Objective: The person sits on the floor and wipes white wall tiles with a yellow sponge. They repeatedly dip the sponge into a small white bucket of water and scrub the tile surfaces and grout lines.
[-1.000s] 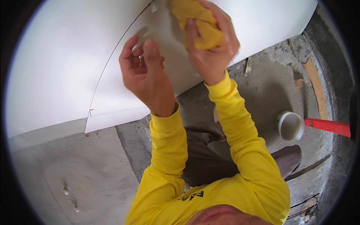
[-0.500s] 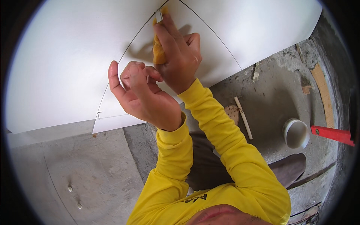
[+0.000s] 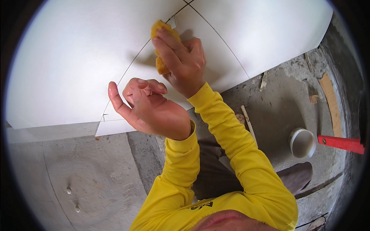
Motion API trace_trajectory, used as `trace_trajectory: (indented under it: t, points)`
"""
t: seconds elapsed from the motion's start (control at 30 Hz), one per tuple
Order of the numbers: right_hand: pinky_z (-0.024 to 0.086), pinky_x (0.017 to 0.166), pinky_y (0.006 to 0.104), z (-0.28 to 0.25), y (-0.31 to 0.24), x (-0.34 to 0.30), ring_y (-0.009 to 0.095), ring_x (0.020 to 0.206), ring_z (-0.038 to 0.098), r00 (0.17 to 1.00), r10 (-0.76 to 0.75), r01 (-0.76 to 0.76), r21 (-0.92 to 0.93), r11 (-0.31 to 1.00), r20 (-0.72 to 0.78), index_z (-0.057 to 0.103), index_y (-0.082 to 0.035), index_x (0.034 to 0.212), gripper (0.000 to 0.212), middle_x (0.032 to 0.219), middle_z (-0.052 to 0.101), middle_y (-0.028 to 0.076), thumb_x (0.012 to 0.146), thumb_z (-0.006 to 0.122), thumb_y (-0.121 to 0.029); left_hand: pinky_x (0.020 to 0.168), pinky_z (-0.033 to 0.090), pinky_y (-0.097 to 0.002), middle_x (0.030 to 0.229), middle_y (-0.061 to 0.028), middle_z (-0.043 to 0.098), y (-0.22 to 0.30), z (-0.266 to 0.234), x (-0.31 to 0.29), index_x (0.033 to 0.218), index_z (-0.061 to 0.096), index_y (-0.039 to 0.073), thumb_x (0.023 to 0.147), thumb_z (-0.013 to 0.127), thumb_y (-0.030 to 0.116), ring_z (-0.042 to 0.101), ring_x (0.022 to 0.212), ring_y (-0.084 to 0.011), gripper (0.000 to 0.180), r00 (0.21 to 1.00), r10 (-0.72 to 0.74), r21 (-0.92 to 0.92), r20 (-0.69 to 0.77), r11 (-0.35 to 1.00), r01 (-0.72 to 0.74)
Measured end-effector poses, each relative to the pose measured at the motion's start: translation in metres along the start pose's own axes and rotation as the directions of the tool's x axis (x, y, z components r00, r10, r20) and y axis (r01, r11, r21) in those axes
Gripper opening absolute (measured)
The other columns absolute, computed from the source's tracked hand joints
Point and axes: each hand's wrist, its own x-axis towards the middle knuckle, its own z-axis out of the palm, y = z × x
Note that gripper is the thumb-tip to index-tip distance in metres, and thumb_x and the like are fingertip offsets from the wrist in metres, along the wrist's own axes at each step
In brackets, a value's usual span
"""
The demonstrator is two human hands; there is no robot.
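Observation:
A yellow sponge (image 3: 163, 27) is held in my right hand (image 3: 184, 63), pressed against the large white panels (image 3: 69, 73). Its fingers lie over the sponge near the thin dark line (image 3: 133, 61) where two panels meet. Just beyond the fingertips a small whitish clip-like piece (image 3: 173, 22) stands by that line. My left hand (image 3: 148, 107) hovers nearer to me with its palm turned up. Its thumb and most of its fingers are curled together, while the little finger sticks out. Whatever is between those fingers, if anything, is too small to make out.
On the grey concrete floor at the right stands a white bucket (image 3: 302, 143) with murky liquid. A red spirit level (image 3: 341, 143) and a tan strip (image 3: 330, 104) are at the far right. A pale stick (image 3: 248, 123) lies beside my right forearm. Two small white knobs (image 3: 69, 191) are at lower left.
My right hand has drawn the sponge slightly toward me and left, away from the whitish piece, which now shows beside it. My left hand has dropped a little nearer, still curled.

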Motion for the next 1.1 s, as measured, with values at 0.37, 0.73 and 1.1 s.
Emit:
trace_trajectory:
  t: [0.37,0.73,1.1]
  points:
    - [0.047,0.076,0.0356,-0.013,0.011,-0.009,0.025,0.086,0.057,1.0,-0.002,0.002,0.102,0.995,-0.007,0.066,-0.014,0.11,0.053,0.114,0.069,-0.001,0.059,0.079,-0.004,0.057,0.043,-0.0276,0.085,-0.0095,0.056,0.002,-0.014,-0.002,0.142,0.027,0.0,0.087,0.054,0.011,0.048,0.065,-0.0146,0.063,0.994,0.107,-0.108,0.029,0.989,-0.103]
    - [0.047,0.077,0.0365,-0.022,0.009,-0.007,0.027,0.09,0.054,0.998,-0.017,0.009,0.133,0.991,0.054,0.064,-0.012,0.108,0.055,0.123,0.066,0.003,0.056,0.079,-0.002,0.053,0.039,-0.0242,0.085,-0.0087,0.058,0.004,-0.007,-0.014,0.142,0.025,-0.001,0.089,0.053,0.014,0.048,0.062,-0.0126,0.062,0.993,0.108,-0.157,0.052,0.983,-0.099]
    - [0.047,0.08,0.0349,-0.042,0.003,-0.016,0.028,0.094,0.065,0.929,-0.036,-0.127,0.407,0.904,0.369,0.064,-0.005,0.11,0.038,0.117,0.067,0.013,0.073,0.07,0.003,0.055,0.042,-0.0245,0.09,-0.0093,0.058,0.006,-0.007,-0.015,0.142,0.028,0.003,0.087,0.052,0.011,0.051,0.068,-0.0134,0.061,0.985,0.13,-0.2,0.116,0.974,-0.105]
